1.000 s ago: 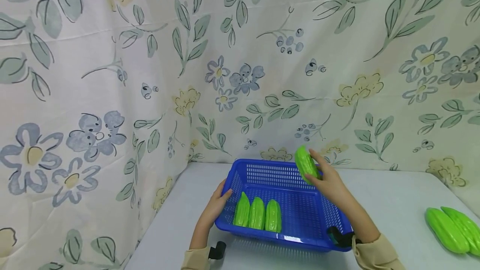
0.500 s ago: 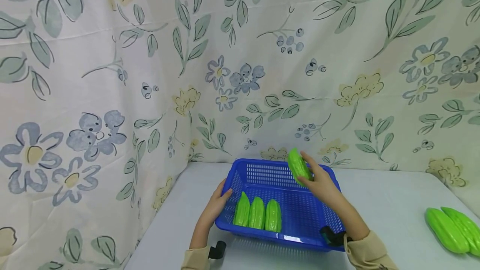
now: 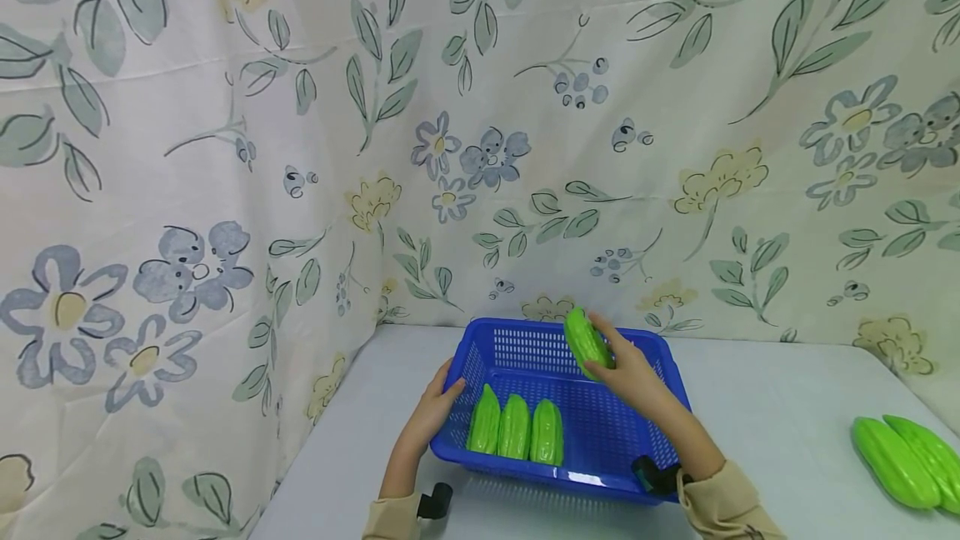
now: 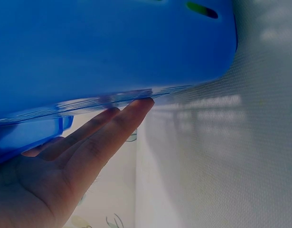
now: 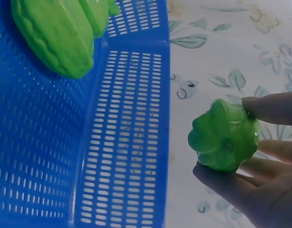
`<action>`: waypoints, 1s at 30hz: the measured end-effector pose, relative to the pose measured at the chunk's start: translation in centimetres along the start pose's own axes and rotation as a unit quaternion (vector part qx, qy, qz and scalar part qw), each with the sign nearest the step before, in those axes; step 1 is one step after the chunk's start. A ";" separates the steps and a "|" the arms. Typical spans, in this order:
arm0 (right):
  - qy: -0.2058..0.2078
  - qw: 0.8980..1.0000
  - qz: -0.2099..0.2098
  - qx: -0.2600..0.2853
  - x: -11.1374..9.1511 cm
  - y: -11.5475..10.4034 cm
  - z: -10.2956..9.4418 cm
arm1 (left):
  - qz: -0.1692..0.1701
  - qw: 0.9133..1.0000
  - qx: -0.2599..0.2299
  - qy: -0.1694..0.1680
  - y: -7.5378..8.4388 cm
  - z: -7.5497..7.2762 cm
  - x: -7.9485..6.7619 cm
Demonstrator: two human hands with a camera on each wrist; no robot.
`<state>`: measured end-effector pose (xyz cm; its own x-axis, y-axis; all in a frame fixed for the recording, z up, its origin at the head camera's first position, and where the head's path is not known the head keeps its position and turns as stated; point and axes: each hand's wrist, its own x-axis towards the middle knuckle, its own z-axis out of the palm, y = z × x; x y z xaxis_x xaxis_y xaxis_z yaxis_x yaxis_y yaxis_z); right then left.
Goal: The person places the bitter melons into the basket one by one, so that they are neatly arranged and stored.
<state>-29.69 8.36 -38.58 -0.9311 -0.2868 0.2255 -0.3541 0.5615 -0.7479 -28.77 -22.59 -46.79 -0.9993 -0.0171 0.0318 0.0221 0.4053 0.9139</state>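
Note:
A blue perforated plastic basket [image 3: 603,425] stands on the table. My left hand [image 3: 430,417] holds its left side, thumb at the rim; in the left wrist view the fingers [image 4: 108,135] lie along the outside of the basket. Over the basket's far side, my right hand [image 3: 630,369] grips a green bitter gourd [image 3: 585,342], tilted and raised clear of the basket floor. In the right wrist view the ridged end of this bitter gourd [image 5: 224,135] shows between thumb and fingers. Three similar bitter gourds [image 3: 514,427] lie side by side in the basket's left front part.
Farther right on the white table [image 3: 780,407] lie two more green gourds [image 3: 896,461], close together and partly cut off by the view's edge. A flower-patterned cloth [image 3: 570,140] hangs behind and along the left of the table.
My right hand has moved left and slightly lower, carrying the bitter gourd farther over the basket. My left hand and the three gourds in the basket stay in place.

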 end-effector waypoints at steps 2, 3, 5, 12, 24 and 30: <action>-0.004 1.000 -0.001 0.005 0.0 0.1 0.2 | 0.001 1.000 -0.001 0.000 0.0 0.0 0.0; -0.006 1.000 -0.001 0.005 0.1 0.1 0.3 | 0.000 1.000 -0.002 0.000 -0.1 0.0 0.1; -0.008 1.000 -0.003 -0.001 0.1 0.3 0.5 | 0.000 1.000 -0.004 -0.001 -0.1 0.0 0.0; -0.019 1.000 -0.010 -0.010 0.5 0.7 0.9 | -0.005 1.000 -0.005 0.001 -0.1 0.0 0.1; -0.064 0.998 0.006 -0.022 0.9 0.6 1.3 | -0.004 1.000 -0.003 -0.001 -0.1 0.0 0.0; -0.081 0.996 0.008 -0.031 0.8 0.5 1.6 | -0.004 1.000 -0.004 0.000 0.0 0.0 0.0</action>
<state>-30.48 7.14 -39.76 -0.9124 -0.3953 0.1063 -0.3483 0.6131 -0.7091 -28.79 -22.55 -46.78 -0.9995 -0.0194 0.0248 0.0150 0.3974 0.9175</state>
